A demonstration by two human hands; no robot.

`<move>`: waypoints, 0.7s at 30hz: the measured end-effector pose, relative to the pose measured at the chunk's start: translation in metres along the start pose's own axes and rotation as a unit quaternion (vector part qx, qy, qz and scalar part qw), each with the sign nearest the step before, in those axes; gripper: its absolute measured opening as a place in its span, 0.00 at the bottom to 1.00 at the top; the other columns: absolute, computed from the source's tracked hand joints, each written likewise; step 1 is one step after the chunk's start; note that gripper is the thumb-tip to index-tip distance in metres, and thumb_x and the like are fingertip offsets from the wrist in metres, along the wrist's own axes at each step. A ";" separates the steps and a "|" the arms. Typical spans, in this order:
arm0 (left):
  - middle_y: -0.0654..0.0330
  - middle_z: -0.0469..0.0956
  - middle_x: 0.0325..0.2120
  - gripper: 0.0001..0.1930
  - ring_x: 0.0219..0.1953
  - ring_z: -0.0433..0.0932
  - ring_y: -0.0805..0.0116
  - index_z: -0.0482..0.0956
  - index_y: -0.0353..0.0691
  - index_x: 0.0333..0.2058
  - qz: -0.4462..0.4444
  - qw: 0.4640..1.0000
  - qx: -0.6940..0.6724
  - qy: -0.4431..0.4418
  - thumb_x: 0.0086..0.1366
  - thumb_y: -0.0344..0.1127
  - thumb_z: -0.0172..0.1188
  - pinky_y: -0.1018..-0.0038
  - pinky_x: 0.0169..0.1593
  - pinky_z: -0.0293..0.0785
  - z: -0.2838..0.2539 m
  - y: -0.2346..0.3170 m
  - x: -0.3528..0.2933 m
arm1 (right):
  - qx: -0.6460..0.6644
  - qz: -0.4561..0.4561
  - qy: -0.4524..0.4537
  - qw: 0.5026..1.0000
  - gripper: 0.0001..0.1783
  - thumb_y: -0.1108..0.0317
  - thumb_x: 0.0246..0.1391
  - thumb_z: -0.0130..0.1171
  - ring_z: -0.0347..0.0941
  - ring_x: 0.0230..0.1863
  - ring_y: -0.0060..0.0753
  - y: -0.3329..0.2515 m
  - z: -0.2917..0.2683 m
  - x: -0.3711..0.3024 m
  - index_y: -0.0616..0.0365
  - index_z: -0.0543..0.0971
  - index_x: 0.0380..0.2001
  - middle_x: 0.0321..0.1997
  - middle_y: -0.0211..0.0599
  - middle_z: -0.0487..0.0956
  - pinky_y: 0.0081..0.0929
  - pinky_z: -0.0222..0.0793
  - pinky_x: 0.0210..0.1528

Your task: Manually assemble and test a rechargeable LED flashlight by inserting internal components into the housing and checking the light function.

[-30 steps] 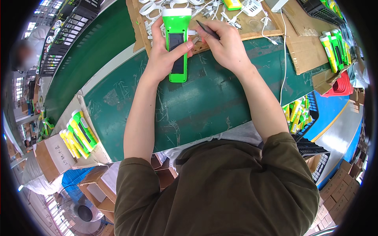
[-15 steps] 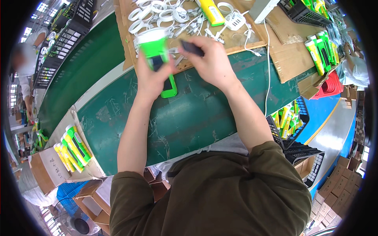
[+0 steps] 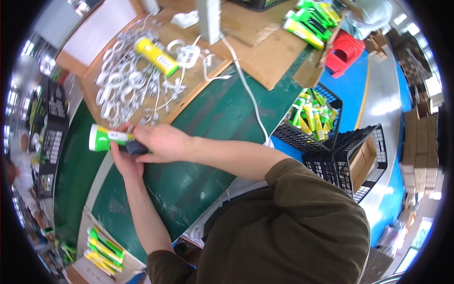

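A green flashlight with a white head lies crosswise in my left hand, whose fingers wrap round its body from below. My right hand pinches a small dark rectangular piece at the flashlight's side; whether it is seated there I cannot tell, as my fingers hide the contact. Both hands are over the green tabletop. Beyond them, a wooden board bears a heap of white coiled cables, a yellow flashlight and a white multi-port charger.
A white post and a white cord stand right of the board. More flashlights lie at the far right, others at the near left. A black crate of flashlights and a red stool are at right.
My view has swung, so the board appears further left. Both hands have come together, and the dark piece, formerly apart in my right hand, is now at the flashlight, which lies sideways.
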State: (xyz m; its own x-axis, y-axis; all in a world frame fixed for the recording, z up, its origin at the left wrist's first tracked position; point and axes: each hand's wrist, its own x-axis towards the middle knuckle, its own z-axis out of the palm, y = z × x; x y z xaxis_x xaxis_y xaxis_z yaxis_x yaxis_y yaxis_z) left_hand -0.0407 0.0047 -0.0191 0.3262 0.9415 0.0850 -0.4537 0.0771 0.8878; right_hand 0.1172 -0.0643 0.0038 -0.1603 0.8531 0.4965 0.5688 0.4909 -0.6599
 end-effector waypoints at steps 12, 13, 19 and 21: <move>0.52 0.74 0.38 0.34 0.42 0.73 0.61 0.64 0.33 0.55 0.028 0.990 0.063 -0.120 0.70 0.62 0.35 0.64 0.52 0.67 0.002 0.001 0.003 | -0.280 0.150 0.247 0.915 0.30 0.62 0.34 0.74 0.70 0.37 0.46 0.006 -0.211 -0.084 0.63 0.71 0.39 0.36 0.44 0.70 0.35 0.69 0.40; 0.52 0.74 0.37 0.32 0.41 0.73 0.61 0.65 0.33 0.53 0.029 0.988 0.086 -0.123 0.71 0.60 0.36 0.64 0.51 0.67 0.001 -0.001 0.005 | -0.300 0.238 0.252 0.889 0.27 0.63 0.35 0.73 0.69 0.36 0.45 0.015 -0.233 -0.097 0.63 0.72 0.36 0.35 0.44 0.70 0.35 0.68 0.39; 0.53 0.74 0.35 0.26 0.39 0.73 0.64 0.68 0.32 0.49 0.057 0.984 0.114 -0.121 0.72 0.52 0.39 0.67 0.47 0.69 0.004 -0.007 0.006 | -0.436 0.342 0.130 0.823 0.23 0.58 0.48 0.63 0.73 0.46 0.56 0.129 -0.343 -0.176 0.63 0.76 0.42 0.42 0.52 0.77 0.43 0.68 0.50; 0.54 0.74 0.34 0.25 0.39 0.74 0.64 0.68 0.32 0.49 0.054 0.985 0.111 -0.117 0.72 0.52 0.39 0.67 0.47 0.69 0.001 -0.007 0.004 | -0.495 0.366 0.124 0.778 0.22 0.54 0.51 0.61 0.73 0.48 0.56 0.153 -0.350 -0.185 0.61 0.77 0.40 0.44 0.54 0.78 0.45 0.69 0.52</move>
State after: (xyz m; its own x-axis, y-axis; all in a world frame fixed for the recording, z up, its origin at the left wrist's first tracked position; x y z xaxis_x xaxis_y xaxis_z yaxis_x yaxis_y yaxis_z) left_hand -0.0352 0.0071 -0.0242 0.4806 0.8363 0.2637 -0.3117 -0.1181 0.9428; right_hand 0.5163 -0.2096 0.0086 0.5904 0.7192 0.3663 0.7966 -0.5922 -0.1213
